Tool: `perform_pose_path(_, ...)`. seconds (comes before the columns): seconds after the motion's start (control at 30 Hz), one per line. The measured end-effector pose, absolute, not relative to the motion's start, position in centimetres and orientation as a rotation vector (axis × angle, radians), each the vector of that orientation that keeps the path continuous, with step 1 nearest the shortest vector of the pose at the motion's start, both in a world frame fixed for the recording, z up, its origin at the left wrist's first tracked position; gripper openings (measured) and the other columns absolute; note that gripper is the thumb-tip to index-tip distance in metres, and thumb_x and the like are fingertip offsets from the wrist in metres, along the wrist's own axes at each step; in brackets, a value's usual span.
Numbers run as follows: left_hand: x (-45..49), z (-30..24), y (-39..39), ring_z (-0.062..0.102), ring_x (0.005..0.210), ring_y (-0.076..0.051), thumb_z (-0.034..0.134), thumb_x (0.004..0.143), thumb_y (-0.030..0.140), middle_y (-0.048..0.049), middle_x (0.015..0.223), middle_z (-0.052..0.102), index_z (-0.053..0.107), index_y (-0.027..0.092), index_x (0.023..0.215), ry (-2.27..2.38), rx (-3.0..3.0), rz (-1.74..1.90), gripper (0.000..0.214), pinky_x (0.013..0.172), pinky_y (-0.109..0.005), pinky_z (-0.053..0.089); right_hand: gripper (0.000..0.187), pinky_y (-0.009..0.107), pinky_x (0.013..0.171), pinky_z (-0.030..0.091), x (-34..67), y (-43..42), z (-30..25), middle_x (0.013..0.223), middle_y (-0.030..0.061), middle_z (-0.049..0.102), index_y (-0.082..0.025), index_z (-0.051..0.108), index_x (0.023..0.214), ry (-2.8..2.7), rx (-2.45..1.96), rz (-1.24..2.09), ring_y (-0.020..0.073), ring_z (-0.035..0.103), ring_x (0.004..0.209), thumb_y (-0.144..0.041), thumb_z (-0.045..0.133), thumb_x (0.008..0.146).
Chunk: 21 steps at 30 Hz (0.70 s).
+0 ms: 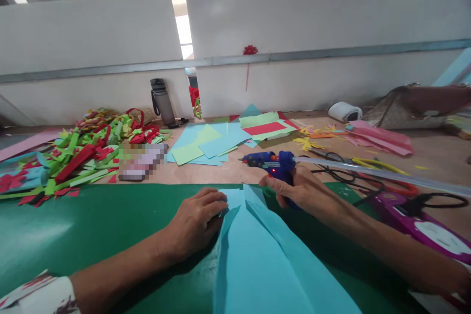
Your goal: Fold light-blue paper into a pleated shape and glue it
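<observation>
A large sheet of folded light-blue paper (257, 260) lies on the green mat (121, 221), its far end narrow with a raised flap on each side. My left hand (200, 218) grips the paper's far left edge, fingers bent over it and thumb hidden beneath. In my right hand (294, 186) is a blue hot glue gun (270, 161), its nozzle pointing left above the paper's far end. A small red light glows on its side. From its back a long clear glue stick (382, 174) sticks out to the right.
Green and red paper scraps (79, 149) heap up at the left beside a blurred phone-like object (143, 162). Behind stand a grey bottle (162, 102) and coloured sheets (206, 142). To the right are scissors (397, 184), cables, a purple power strip (423, 225) and a handbag (415, 105).
</observation>
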<state>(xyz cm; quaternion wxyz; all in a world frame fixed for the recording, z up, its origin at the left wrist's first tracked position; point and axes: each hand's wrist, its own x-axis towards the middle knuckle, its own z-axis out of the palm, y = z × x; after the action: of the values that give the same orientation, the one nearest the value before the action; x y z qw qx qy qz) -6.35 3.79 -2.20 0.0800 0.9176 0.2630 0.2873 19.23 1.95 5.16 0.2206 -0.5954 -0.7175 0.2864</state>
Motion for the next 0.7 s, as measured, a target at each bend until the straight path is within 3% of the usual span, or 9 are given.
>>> perform_pose_path(0.17,-6.3,-2.1,4.2,0.050,0.122,-0.022,0.040,0.094,0.017,-0.0092,0.126,0.059,0.061,0.016,0.115,0.753,2.793,0.620,0.029,0.101,-0.037,0.044,0.052,0.029,0.056,0.042,19.6,1.9,4.0,0.057,0.0057,0.062,-0.018,0.060,0.062,-1.973,-1.551,0.859,0.0191,0.059,0.060,-0.061,0.041,0.085)
perform_pose_path(0.3,-6.1,-1.6,4.3,0.044,0.127,-0.026,0.041,0.092,0.017,-0.0111,0.137,0.049,0.052,0.015,0.129,0.807,2.905,0.332,0.039,0.102,-0.044,0.042,0.049,0.029,0.052,0.041,19.8,2.0,3.5,0.051,0.0019,0.059,-0.015,0.063,0.085,-1.925,-1.536,0.888,0.0182,0.056,0.052,-0.060,0.044,0.083)
perform_pose_path(0.47,-5.5,-0.5,4.4,0.049,0.116,-0.029,0.051,0.085,0.022,-0.0105,0.138,0.047,0.049,0.017,0.128,0.799,2.998,0.163,0.044,0.098,-0.045,0.041,0.049,0.030,0.054,0.041,19.9,2.2,3.1,0.050,0.0014,0.059,-0.015,0.063,0.087,-1.895,-1.534,0.875,0.0188,0.057,0.053,-0.060,0.043,0.083)
perform_pose_path(0.7,-4.7,0.6,4.6,0.042,0.104,-0.027,0.040,0.090,0.022,-0.0098,0.129,0.047,0.045,0.019,0.127,0.843,3.020,0.139,0.037,0.087,-0.043,0.042,0.047,0.029,0.054,0.040,20.0,2.0,3.3,0.051,0.0003,0.058,-0.016,0.062,0.089,-1.889,-1.541,0.917,0.0177,0.056,0.053,-0.060,0.045,0.084)
